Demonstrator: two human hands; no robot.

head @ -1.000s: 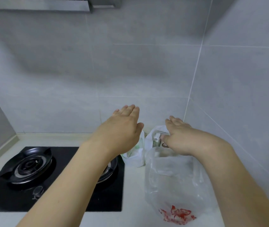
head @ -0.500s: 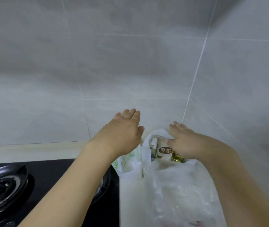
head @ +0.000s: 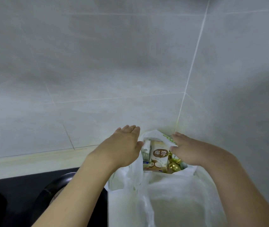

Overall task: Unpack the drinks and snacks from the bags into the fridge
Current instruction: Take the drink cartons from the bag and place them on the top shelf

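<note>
My left hand (head: 124, 146) and right hand (head: 186, 150) lay flat-fingered, grasping nothing, either side of the translucent white plastic bag (head: 171, 194) mouth; within stood a beige coconut-print drink carton (head: 159, 157) beside gold-foil sweets (head: 174, 164), near the black gas hob (head: 24, 199).

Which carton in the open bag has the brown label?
Find the tiled wall corner; below it sits the white plastic bag, between both hands. The tall cream carton stands mid-bag, with a smaller white carton left and gold-wrapped sweets right.
</note>
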